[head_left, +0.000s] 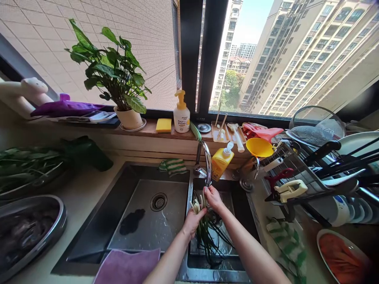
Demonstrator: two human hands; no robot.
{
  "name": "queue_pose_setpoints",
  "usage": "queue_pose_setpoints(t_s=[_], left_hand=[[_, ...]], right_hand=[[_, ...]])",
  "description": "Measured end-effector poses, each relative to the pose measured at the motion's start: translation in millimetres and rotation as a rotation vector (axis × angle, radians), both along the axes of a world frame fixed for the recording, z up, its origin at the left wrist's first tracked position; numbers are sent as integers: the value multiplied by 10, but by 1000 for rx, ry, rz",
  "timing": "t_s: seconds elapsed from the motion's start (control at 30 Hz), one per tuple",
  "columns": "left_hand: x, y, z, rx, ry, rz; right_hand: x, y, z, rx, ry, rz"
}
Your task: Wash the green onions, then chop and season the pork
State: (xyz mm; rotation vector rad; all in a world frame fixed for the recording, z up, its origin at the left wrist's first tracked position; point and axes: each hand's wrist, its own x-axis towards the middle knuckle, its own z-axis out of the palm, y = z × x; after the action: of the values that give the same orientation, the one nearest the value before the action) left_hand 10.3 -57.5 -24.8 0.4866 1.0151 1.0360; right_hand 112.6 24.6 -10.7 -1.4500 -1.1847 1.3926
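1. A purple cloth (127, 268) is draped over the near edge of the sink's left basin (171, 232), perhaps so that drips are caught there.
2. The long greens (204, 234) are held over the right basin (219, 275), leaves hanging downward into it, likely so that water is kept inside.
3. The stalks are gripped in the left hand (192, 223): its fingers are closed around the bundle just below the pale ends, apparently to keep it together.
4. The right hand (213, 198) is placed at those ends, directly beneath the spout. Its fingers are bent nearly closed; whether a stalk is pinched between them cannot be told.
5. The tap (208, 159) is turned over the right basin, so the pale ends are brought close to its mouth.
6. A yellow bottle (222, 162) is stood behind the tap, probably for easy reach.
7. Farther back, a sponge (164, 125) and a soap pump (181, 118) are lined up on the sill, seemingly clear of splashes.
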Motion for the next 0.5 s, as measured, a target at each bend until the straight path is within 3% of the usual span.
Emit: queue_pose_setpoints(t_s=[0.2,0.33,0.5], left_hand=[[-13,31,57,-68,-37,-28],[-30,85,112,-43,-39,52],[-12,170,144,-50,-39,21]], right_hand=[[48,86,17,18,28,-89],[62,41,45,12,83,-24],[63,41,65,-4,101,42]])
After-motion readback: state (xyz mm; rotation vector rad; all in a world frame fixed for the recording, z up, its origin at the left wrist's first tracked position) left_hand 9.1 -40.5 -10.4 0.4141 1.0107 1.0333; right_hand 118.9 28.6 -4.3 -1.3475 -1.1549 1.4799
